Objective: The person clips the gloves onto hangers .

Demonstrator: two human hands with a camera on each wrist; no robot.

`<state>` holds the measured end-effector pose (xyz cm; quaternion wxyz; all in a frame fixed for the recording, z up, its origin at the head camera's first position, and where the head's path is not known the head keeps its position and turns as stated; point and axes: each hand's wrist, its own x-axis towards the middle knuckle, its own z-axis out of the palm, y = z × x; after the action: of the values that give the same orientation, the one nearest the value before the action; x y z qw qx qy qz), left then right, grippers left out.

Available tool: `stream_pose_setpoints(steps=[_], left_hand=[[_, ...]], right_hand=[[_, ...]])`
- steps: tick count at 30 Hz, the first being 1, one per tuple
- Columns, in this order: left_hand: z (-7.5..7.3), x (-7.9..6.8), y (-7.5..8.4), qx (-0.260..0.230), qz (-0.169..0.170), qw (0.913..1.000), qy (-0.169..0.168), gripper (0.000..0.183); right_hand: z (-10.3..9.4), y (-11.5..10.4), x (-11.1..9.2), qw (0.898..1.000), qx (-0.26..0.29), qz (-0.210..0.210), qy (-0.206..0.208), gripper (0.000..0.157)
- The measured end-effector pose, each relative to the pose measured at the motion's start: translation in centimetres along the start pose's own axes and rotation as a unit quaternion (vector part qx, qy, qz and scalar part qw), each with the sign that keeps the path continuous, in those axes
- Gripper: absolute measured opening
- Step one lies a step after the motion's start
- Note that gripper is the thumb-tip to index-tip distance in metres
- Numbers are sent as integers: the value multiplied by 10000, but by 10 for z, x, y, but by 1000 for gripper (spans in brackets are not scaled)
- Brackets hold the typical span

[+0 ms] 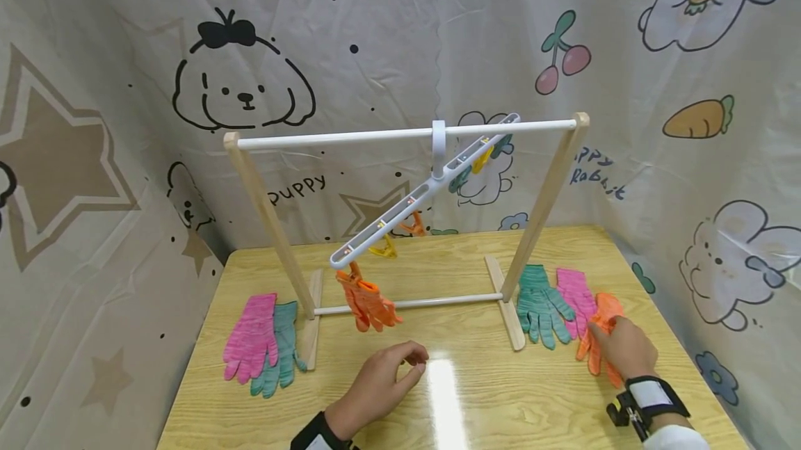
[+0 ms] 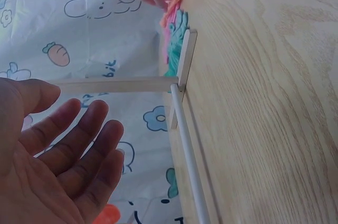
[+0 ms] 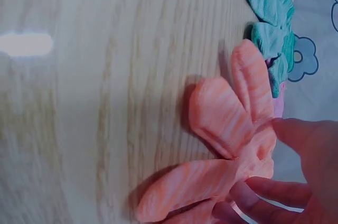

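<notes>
- The orange knit glove (image 1: pixel 607 305), streaked with paler threads, is laid palm-flat beside the pink glove (image 1: pixel 576 293), its fingers spread nearward; it is pinched by the right hand (image 1: pixel 630 350).
- A second orange glove (image 1: pixel 363 302) is clipped, drooping, beneath the hanger's near end.
- The pale clip hanger (image 1: pixel 433 187) is hooked over the white rail (image 1: pixel 338 138), slanted diagonally.

This looks like a small cloth-walled booth; whether it stands in a home or a workplace cannot be told. Pale hanging cloth (image 1: pixel 375 26), printed with a puppy (image 1: pixel 245 97), cherries (image 1: pixel 563 60) and a carrot (image 1: pixel 697 118), rises close behind the far edge of a wood-grain counter (image 1: pixel 519 394) and along its left and right edges, and a wrist-worn camera (image 1: pixel 626 414) shows near the right edge.
</notes>
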<state>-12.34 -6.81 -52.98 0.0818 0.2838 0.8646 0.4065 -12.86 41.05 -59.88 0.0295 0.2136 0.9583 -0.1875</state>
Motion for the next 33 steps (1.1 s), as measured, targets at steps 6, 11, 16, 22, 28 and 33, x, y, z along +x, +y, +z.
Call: stream_pose_setpoints(steps=[6,11,16,22,28,33], left_hand=[[-1,0,0,-35,-19,10000,-23,13],[-1,0,-1,-48,-6,10000,-42,13],[0,-1,-1,-67,49,10000,-35,12],[1,-1,-1,-105,-52,9998,-127,12],[2,-2,-2,-59,-46,9999,-135,12],[3,0,1,81,66,9998,-158,13]], right_hand=[[-1,0,3,9999,-57,102,-12,50],[0,1,6,9999,-12,137,76,42],[2,3,7,9995,149,216,151,32],[6,3,6,9986,210,329,355,25],[7,3,7,9977,298,461,403,27],[3,3,4,9964,435,490,544,28]])
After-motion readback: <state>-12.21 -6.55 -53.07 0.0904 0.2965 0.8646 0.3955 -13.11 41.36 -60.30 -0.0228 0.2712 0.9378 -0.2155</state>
